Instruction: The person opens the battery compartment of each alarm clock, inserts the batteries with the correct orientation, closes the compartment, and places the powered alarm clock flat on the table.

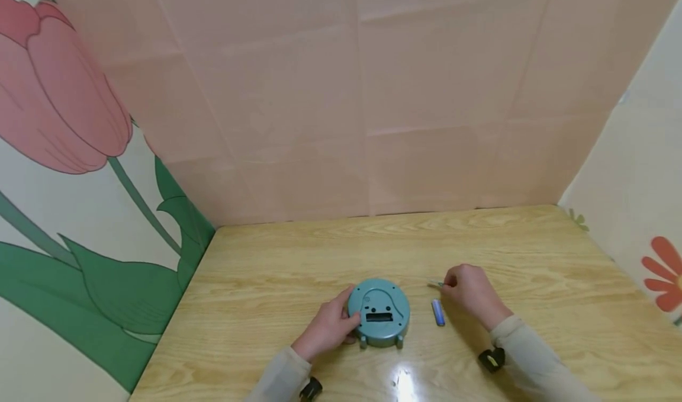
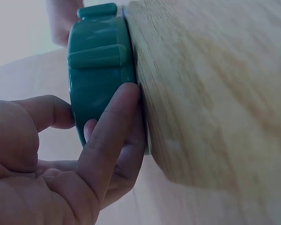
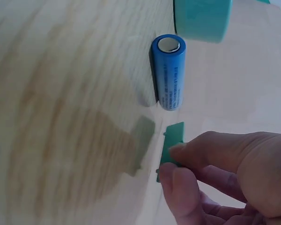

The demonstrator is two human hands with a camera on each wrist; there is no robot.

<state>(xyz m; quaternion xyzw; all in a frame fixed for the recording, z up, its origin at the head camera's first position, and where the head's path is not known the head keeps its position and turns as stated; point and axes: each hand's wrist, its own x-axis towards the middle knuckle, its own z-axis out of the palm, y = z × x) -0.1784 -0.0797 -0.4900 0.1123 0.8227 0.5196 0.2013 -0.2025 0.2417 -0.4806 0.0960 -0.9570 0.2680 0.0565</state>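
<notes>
A round teal alarm clock [image 1: 379, 292] lies back up on the table, its two short feet toward the person and its dark battery slot uncovered. My left hand [image 1: 329, 326] grips its left edge, thumb on the back and fingers along the side, as the left wrist view shows. Right of the clock lies a blue battery [image 1: 438, 312]. Just beyond it my right hand [image 1: 473, 292] pinches a small green battery cover [image 3: 174, 136] between thumb and fingertips, slightly above the wood. The clock's front is hidden.
The wooden table [image 1: 277, 254] reaches back to a pink-covered wall [image 1: 362, 106]. Flower-painted walls stand at left and right. Black straps with small devices [image 1: 491, 359] sit at both wrists. A bright reflection shows near the front.
</notes>
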